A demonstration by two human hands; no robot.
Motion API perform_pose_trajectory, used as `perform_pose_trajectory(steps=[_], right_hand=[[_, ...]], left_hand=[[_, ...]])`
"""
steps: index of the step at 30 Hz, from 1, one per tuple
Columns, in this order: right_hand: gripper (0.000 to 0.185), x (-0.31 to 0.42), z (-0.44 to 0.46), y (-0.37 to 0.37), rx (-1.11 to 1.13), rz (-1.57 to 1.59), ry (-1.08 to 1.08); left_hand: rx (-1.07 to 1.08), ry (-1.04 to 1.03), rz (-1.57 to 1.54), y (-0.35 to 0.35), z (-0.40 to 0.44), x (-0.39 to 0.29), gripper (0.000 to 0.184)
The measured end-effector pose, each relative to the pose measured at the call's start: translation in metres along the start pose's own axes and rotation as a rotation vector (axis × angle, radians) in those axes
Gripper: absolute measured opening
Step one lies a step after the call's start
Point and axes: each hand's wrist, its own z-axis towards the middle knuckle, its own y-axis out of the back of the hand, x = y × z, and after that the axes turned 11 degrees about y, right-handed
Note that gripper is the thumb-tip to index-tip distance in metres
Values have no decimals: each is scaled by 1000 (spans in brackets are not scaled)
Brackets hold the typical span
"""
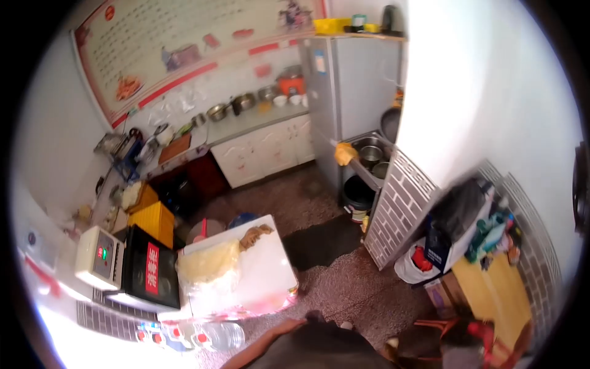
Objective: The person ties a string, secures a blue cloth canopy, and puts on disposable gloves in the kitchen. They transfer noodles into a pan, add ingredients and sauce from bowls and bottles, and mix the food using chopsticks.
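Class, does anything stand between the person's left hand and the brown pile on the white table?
Nothing visible does: between the left hand and the brown pile lies only the white table, its near edge patterned pink. The pale sheet lies to the side.

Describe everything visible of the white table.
The white table has a pale, smooth-looking top, with pink patterning along its near edge; material unclear. It stands right of a black cabinet in the picture; whether they touch is unclear. On it lie a pale yellow sheet, what looks like clear plastic, and something brown and crumpled. No legs show.
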Motion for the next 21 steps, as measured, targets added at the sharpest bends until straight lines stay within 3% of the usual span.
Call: perform_pose_trajectory(steps=[2, 3, 5, 7, 8, 10, 11, 13, 14, 15, 16, 18, 20, 21], right_hand=[[24, 14, 92, 49, 12, -175, 131], [24, 25, 146, 77, 1, -268, 204], [24, 60, 248, 143, -120, -342, 306], [25, 122, 309, 237, -321, 23, 352], [25, 147, 331, 268, -328, 17, 366], [28, 204, 380, 322, -499, 149, 383], [26, 235, 378, 357, -402, 78, 538], [25, 268, 393, 378, -267, 215, 501], [24, 270, 416, 376, -275, -103, 616], [25, 265, 444, 365, -185, 45, 500], [27, 227, 502, 340, -35, 131, 437], [31, 259, 474, 344, -41, 12, 431], [30, 287, 488, 358, 86, -59, 338], [30, 302, 501, 368, 123, -82, 318]], left_hand=[[-127, 99, 93, 32, -12, -31, 39], [-185, 153, -33, 48, -20, -60, 41], [-298, 240, -271, 56, 27, -28, 43], [-402, 281, -470, 70, 100, 21, 48], [-417, 273, -475, 98, 118, 3, 48], [-440, 156, -170, 162, 157, -23, 48], [-497, 154, -142, 195, 175, -39, 46], [-457, 216, -273, 272, 181, -103, 45], [-400, 283, -398, 308, 197, -125, 43], [-474, 122, -486, 329, 233, -108, 35], [-485, 110, -506, 357, 259, -118, 35], [-549, -13, -23, 421, 285, -145, 30], [-675, -276, -57, 468, 328, -163, 28], [-623, -241, -209, 493, 352, -175, 28]])
